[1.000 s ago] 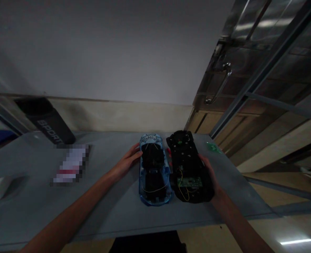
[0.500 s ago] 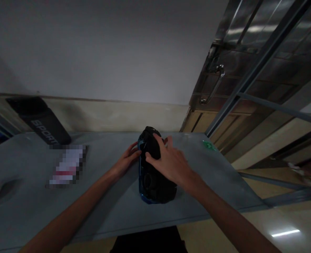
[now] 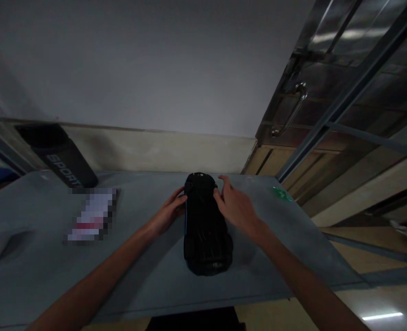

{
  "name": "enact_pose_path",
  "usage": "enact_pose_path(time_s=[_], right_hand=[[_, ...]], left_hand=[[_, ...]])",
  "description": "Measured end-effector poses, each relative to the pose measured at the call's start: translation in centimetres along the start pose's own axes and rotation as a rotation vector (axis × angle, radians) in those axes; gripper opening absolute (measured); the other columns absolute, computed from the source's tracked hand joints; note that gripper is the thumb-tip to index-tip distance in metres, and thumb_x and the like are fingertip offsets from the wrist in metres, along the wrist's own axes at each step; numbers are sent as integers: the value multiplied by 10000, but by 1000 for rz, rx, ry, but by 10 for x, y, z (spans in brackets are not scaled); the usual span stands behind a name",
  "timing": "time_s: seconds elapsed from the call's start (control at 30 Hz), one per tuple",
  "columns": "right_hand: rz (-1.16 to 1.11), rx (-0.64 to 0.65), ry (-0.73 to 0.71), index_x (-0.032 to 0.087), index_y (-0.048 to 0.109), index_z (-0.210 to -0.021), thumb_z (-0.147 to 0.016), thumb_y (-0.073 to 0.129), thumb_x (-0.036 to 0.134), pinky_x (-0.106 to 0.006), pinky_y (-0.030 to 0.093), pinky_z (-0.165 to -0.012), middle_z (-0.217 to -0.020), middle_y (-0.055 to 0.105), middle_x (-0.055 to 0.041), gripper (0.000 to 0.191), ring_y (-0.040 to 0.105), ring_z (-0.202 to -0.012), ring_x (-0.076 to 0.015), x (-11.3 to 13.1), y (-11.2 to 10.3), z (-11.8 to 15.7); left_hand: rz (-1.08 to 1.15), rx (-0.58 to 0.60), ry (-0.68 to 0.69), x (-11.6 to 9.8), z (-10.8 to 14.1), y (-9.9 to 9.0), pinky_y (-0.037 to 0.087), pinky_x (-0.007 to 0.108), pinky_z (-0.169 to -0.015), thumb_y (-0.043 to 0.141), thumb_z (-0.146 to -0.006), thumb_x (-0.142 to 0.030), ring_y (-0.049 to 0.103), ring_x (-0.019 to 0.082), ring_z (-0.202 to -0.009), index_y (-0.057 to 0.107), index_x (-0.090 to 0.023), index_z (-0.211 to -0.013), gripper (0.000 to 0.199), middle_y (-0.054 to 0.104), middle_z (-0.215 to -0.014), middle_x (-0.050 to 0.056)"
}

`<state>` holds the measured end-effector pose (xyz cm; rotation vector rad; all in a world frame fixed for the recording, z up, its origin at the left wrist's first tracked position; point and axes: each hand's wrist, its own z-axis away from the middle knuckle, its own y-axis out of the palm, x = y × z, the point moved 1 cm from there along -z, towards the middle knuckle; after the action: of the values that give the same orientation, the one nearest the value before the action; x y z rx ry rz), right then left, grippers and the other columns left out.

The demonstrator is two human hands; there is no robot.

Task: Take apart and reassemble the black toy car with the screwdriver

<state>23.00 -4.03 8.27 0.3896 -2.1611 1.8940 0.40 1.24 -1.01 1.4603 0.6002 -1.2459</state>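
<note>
The upturned toy car (image 3: 206, 220), aligned lengthwise fore-and-aft, is flanked closely by the left hand (image 3: 169, 212), grip not discernible, and the right hand (image 3: 238, 208), thumb and forefinger parted.

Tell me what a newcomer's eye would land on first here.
Most likely the black toy car underside, facing up on the grey table at the centre, with the left hand and right hand at its two sides. Next, probably, the dark container lettered SPORT, at the table's far left near the wall. A small green item also stands out, near the table's right edge.
</note>
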Motion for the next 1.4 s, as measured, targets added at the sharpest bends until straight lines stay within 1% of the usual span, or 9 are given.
enact_pose_path(time_s=[0.13,0.27,0.43,0.53,0.6,0.8,0.93,1.17,1.4], right_hand=[[-393,140,-168,220,436,-1563,-1142,498,392,-393,526,-801,-876,682,5,460,708,-824,-256,-47,26,-26],[-662,141,-207,262,446,-1469,-1113,568,534,-359,485,-729,-781,562,78,464,604,-728,-218,-63,45,-33],[-623,117,-197,272,593,-1318,-1125,531,553,-363,499,-747,-807,628,44,347,619,-743,-217,-77,26,-30],[-515,247,-291,261,715,-1003,-1038,662,463,-359,511,-767,-822,695,7,212,654,-768,-208,-92,12,-27],[-494,336,-353,254,755,-913,-996,710,419,-358,520,-773,-847,734,-10,190,676,-782,-205,-99,8,-25],[-553,435,-385,249,816,-897,-963,799,421,-353,536,-798,-887,761,-13,184,697,-829,-205,-102,15,-22],[-539,469,-374,248,831,-873,-920,824,317,-346,558,-814,-917,790,-12,84,713,-834,-198,-101,19,-24],[-590,422,-319,257,809,-885,-942,778,422,-380,584,-838,-862,802,-10,177,738,-833,-220,-102,17,-27],[-783,216,-205,314,734,-937,-836,896,576,-465,632,-873,-861,799,-14,324,763,-826,-255,-100,13,-30]], left_hand=[[-59,1,0,-2,3,1,470,551,-1328,1008,-804,-506,622,424,-1581,740,-305,-1533,802,710,-1660,143],[-136,-33,-29,-4,5,-3,491,554,-1323,985,-825,-443,597,422,-1608,729,-342,-1553,779,671,-1710,117],[-146,-47,-53,-6,4,-7,476,565,-1341,982,-847,-427,563,430,-1642,776,-377,-1495,681,696,-1699,73],[-155,-39,-48,-5,5,-7,476,549,-1344,968,-864,-435,588,404,-1627,775,-374,-1507,674,699,-1691,85],[-154,-37,-49,-6,5,-6,472,538,-1348,955,-878,-425,606,390,-1610,762,-357,-1535,688,714,-1665,101],[-130,-19,-40,-9,5,-3,481,521,-1335,975,-868,-398,612,394,-1595,764,-324,-1527,697,756,-1608,96],[-108,-31,-45,-9,5,-3,497,515,-1320,991,-848,-388,621,398,-1586,793,-338,-1488,672,779,-1572,83],[-125,2,-33,-11,5,0,513,503,-1307,975,-872,-390,646,386,-1558,765,-320,-1529,694,793,-1542,84],[-132,-12,-28,-13,5,0,512,479,-1298,915,-917,-295,667,343,-1528,764,-277,-1511,613,804,-1517,93]])
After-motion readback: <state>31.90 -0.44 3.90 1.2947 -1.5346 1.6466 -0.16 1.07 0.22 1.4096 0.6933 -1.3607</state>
